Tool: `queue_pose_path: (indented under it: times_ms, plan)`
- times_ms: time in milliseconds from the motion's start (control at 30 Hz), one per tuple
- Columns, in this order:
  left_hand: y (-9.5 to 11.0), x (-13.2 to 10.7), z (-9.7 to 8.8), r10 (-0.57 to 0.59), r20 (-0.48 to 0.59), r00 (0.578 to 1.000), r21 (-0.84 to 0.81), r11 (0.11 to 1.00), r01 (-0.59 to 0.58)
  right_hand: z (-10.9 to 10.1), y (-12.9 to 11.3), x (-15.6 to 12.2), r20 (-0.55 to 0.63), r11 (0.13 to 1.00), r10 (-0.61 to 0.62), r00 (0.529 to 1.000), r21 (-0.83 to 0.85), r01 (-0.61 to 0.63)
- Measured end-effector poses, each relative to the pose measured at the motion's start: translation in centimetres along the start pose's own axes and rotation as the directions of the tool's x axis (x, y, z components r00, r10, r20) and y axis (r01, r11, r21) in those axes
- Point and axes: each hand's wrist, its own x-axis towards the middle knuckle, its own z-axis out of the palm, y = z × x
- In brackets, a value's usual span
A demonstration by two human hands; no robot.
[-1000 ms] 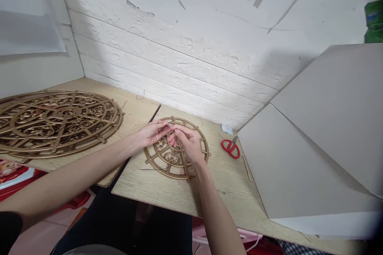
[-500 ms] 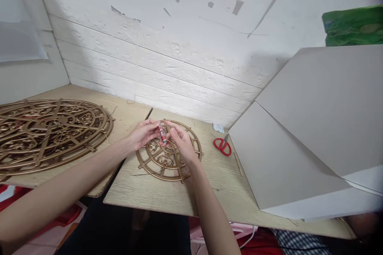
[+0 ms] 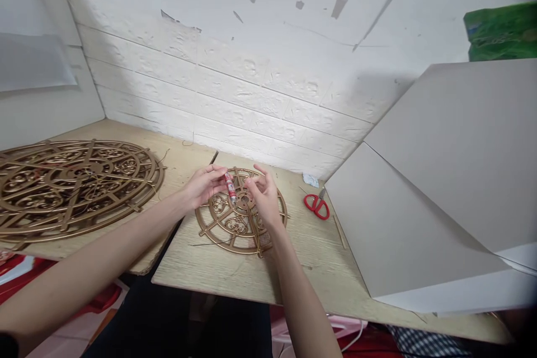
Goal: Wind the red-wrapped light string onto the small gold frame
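My left hand [image 3: 206, 185] pinches a small red-and-white tube, like a glue tube [image 3: 230, 187], held tilted with its narrow end downward. Under both hands a round gold openwork panel [image 3: 236, 226] with scrolls and spokes lies flat on the table. To the right of the tube is my right hand [image 3: 265, 196], its thumb and a finger pinched together and another finger raised. What that pinch holds, if anything, is too small to make out. A thin gold strand [image 3: 257, 235] runs across the panel below the right hand.
Similar gold panels [image 3: 75, 224] are stacked on the left tabletop, with loose wires. Red-handled scissors [image 3: 316, 206] and a thin stick [image 3: 340, 232] lie to the right. Large white boards [image 3: 403, 224] stand at the right, a green packet [image 3: 501, 31] above them. A white wall [image 3: 235, 78] closes the back.
My right hand has moved apart from the tube, with one finger now raised. The tube stays in my left hand, and the whole view has shifted slightly.
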Motion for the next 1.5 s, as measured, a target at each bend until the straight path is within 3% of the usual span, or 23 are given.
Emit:
queue_pose_path:
  times_ms: [100,233,567,667,767,867,1100,1400,1500]
  plan:
    - [0.3,0.2,-0.2,-0.072,0.008,0.997,-0.034,0.997,0.072,-0.1,0.4,-0.1,-0.076,0.957,-0.128,0.989,-0.270,0.103]
    - [0.5,0.2,-0.2,-0.067,0.013,0.998,0.009,0.998,0.067,-0.3,1.2,-0.1,-0.029,0.882,-0.162,0.986,-0.452,0.131]
    - [0.0,-0.6,0.5,-0.012,0.070,0.997,0.148,0.989,0.002,-0.5,0.8,0.3,-0.068,0.947,-0.085,0.994,-0.314,0.059]
    - [-0.3,-0.7,0.4,0.022,0.130,0.991,0.214,0.975,-0.050,-0.4,0.2,0.0,-0.016,0.903,-0.196,0.981,-0.394,0.174]
    - [-0.7,-0.6,0.3,0.065,0.160,0.985,0.246,0.964,-0.104,-0.1,-0.2,-0.3,0.124,0.802,-0.325,0.937,-0.489,0.343]
    - [-1.0,-0.5,0.2,0.082,0.171,0.982,0.293,0.947,-0.130,0.2,-0.2,-0.5,0.217,0.761,-0.353,0.910,-0.499,0.415]
    - [-0.8,-0.7,0.4,0.093,0.194,0.977,0.342,0.927,-0.156,0.1,-0.3,-0.5,0.143,0.814,-0.318,0.937,-0.466,0.347]
    - [-0.7,-1.0,0.8,0.131,0.223,0.966,0.392,0.895,-0.212,0.0,-0.5,-0.5,0.122,0.800,-0.310,0.943,-0.503,0.328]
    - [-0.6,-1.1,0.8,0.145,0.249,0.958,0.385,0.893,-0.235,0.1,-0.5,-0.5,0.105,0.849,-0.280,0.954,-0.437,0.298]
